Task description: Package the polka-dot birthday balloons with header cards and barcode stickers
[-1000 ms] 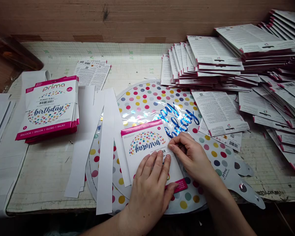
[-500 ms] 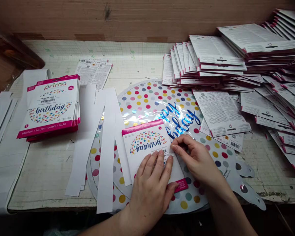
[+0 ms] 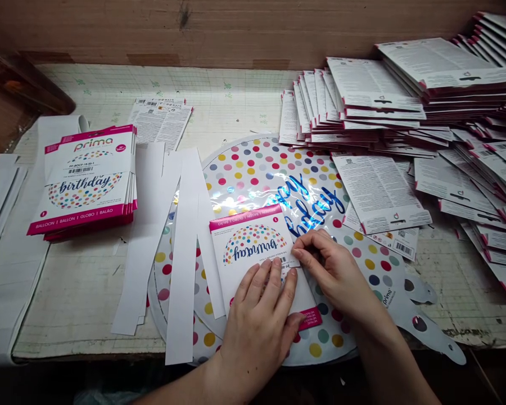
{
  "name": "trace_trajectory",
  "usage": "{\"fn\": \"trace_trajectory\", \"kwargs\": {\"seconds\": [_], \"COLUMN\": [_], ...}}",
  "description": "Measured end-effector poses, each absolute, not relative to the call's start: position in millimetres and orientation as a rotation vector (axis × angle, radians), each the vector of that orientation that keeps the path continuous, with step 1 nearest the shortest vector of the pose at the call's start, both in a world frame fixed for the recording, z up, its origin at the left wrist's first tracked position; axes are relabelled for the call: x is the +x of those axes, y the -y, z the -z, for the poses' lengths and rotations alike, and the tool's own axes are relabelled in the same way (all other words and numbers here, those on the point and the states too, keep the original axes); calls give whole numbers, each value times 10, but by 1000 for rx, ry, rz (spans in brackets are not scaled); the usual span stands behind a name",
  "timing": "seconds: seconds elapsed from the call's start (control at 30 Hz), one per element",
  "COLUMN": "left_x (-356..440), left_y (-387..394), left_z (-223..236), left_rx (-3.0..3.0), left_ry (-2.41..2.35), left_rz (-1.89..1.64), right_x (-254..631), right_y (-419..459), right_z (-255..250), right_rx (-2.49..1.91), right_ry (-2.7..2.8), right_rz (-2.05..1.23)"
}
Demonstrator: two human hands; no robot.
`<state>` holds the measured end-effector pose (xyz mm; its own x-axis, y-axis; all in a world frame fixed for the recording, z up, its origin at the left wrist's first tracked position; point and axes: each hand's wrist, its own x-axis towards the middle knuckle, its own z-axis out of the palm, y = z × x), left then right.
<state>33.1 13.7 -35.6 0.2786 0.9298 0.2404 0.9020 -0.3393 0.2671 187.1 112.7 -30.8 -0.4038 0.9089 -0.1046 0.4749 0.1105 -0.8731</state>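
Pressed one birthday packet (image 3: 255,239) onto at least two balloons (image 3: 244,163) with flat left grip (image 3: 259,306), pinched right grip (image 3: 326,267) at its edge, hold unclear; saw one stack (image 3: 86,197) left of balloons, gridded bench (image 3: 88,298), wooden wall (image 3: 236,34)

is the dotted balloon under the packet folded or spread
Spread: the dotted balloon lies flat, its broad rounded outline showing beyond the packet.

We see multicoloured dots and magenta ends on a flat white cardboard packet (image 3: 253,244); red, yellow, pink and navy spots with shiny blue script on a round pale foil balloon (image 3: 253,160); at two o'clock, magenta-edged white cardboard packets (image 3: 379,87).
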Motion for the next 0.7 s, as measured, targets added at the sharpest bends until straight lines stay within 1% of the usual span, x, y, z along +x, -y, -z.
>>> {"fn": "trace_trajectory", "kwargs": {"seconds": [0.7], "left_x": [327], "left_y": [-141], "left_z": [362], "left_rx": [2463], "left_ry": [-1769], "left_rz": [-536], "right_x": [1846], "right_y": [-1120], "right_z": [313], "right_rx": [-1325], "right_ry": [2016], "right_rz": [-1107]}}
